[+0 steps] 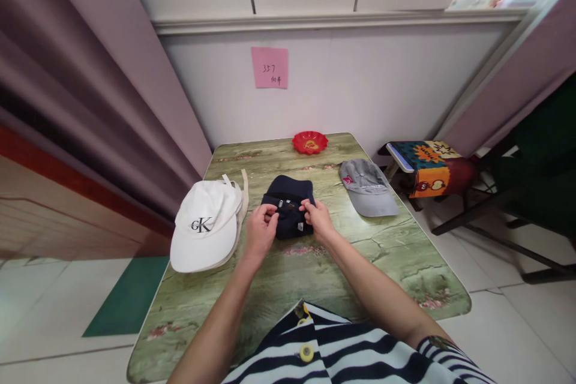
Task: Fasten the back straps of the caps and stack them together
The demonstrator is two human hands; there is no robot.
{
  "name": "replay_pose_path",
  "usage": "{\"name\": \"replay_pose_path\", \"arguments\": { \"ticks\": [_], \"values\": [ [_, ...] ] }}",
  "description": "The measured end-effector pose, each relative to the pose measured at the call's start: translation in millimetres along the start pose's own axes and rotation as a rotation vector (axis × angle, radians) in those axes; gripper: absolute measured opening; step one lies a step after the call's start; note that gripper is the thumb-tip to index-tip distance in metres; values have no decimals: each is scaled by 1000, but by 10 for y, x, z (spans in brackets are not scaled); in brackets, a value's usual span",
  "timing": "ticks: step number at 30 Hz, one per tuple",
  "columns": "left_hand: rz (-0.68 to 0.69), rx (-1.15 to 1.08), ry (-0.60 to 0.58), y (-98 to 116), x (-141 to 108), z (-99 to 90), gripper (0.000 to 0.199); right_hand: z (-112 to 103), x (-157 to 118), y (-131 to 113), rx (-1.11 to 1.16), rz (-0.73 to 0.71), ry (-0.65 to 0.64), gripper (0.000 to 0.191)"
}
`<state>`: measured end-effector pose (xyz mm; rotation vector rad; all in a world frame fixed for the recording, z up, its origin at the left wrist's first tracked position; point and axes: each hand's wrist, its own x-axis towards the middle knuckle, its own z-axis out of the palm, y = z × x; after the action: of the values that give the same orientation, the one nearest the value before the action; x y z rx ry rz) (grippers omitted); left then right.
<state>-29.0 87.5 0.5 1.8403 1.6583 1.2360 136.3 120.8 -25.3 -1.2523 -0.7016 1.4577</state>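
The left hand [262, 229] has its grip pinched, thumb against fingertips, on the left edge of a dark navy fabric cap [291, 229]. The right hand [317, 219] pinches the opposite edge in the same way. The cap sits between the two hands, near the middle of the tabletop [414, 255], with its rounded far end towards the wall and small pale labels showing; whether any of it is lifted is hard to tell.

To the left, just beside the left hand, lies a white fabric cap with black "CK" lettering [206, 223], its brim facing the wearer and cream fabric and straps showing from beneath. To the right, apart from the hands, rests a grey fabric cap with a pink-red patch [366, 185]. Near the tabletop's far edge is a shallow, scalloped red dish [297, 147] with a yellow design inside.

The tabletop is green, wood-patterned and round-cornered. Beyond it, a square pink paper note [270, 59] marked "357" is on the white wall [360, 84].
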Motion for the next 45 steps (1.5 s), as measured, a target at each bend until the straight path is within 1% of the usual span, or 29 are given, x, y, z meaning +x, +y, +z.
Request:
{"name": "replay_pose_path", "arguments": {
  "ticks": [3, 5, 7, 8, 9, 11, 13, 15, 18, 19, 21, 23, 26, 28, 31, 33, 36, 38, 40, 41, 42, 43, 44, 45],
  "values": [
    [142, 178, -79, 98, 109, 38, 14, -32, -17, -4, -34, -6, -18, 35],
    [170, 305, -147, 158, 198, 96, 26, -45, -49, -17, -59, -25, -27, 37],
    [107, 393, -226, 181, 284, 172, 37, -60, -78, -45, -81, -54, -31, 38],
    [60, 417, -260, 174, 322, 211, 40, -71, -90, -64, -89, -70, -33, 38],
    [14, 430, -287, 156, 356, 248, 39, -85, -100, -87, -96, -83, -35, 37],
    [-51, 432, -315, 97, 408, 302, 32, -122, -113, -138, -102, -104, -40, 36],
    [-64, 415, -311, 32, 437, 316, 24, -166, -122, -185, -103, -115, -41, 35],
    [-61, 379, -300, -17, 447, 288, 20, -204, -128, -218, -99, -120, -41, 35],
    [-63, 304, -287, -38, 431, 194, 9, -230, -136, -236, -84, -125, -40, 35],
    [-63, 286, -284, -33, 419, 158, 9, -230, -140, -237, -77, -126, -40, 36],
    [-69, 196, -273, -9, 388, 89, 17, -219, -149, -240, -64, -123, -46, 35],
    [-129, -10, -267, 30, 352, 30, 23, -205, -164, -253, -46, -108, -65, 35],
    [-302, -352, -315, 112, 300, -42, 29, -191, -194, -293, -21, -81, -128, 37],
    [-361, -441, -363, 169, 271, -73, 30, -184, -216, -320, -17, -53, -190, 39],
    [-351, -473, -383, 230, 236, -80, 28, -165, -250, -330, -34, -15, -306, 40],
    [-313, -453, -359, 246, 216, -57, 26, -141, -271, -310, -44, 10, -370, 39],
    [-232, -375, -265, 246, 189, -3, 24, -89, -300, -248, -27, 50, -409, 38],
    [-186, -300, -152, 251, 165, 28, 24, -49, -318, -205, -14, 60, -397, 37],
    [-122, -195, 8, 272, 130, 46, 26, -11, -335, -171, -8, 57, -358, 38],
    [-71, -133, 82, 290, 108, 50, 27, 8, -344, -160, -8, 50, -333, 38],
    [-4, -72, 132, 311, 84, 51, 24, 25, -352, -154, -9, 40, -310, 39],
    [71, -19, 150, 334, 58, 50, 18, 41, -359, -152, -9, 29, -292, 39],
    [142, 18, 141, 357, 33, 50, 11, 55, -367, -155, -11, 12, -275, 39],
    [199, 34, 117, 377, 9, 50, 9, 68, -373, -162, -16, -11, -256, 38]
  ]
}}
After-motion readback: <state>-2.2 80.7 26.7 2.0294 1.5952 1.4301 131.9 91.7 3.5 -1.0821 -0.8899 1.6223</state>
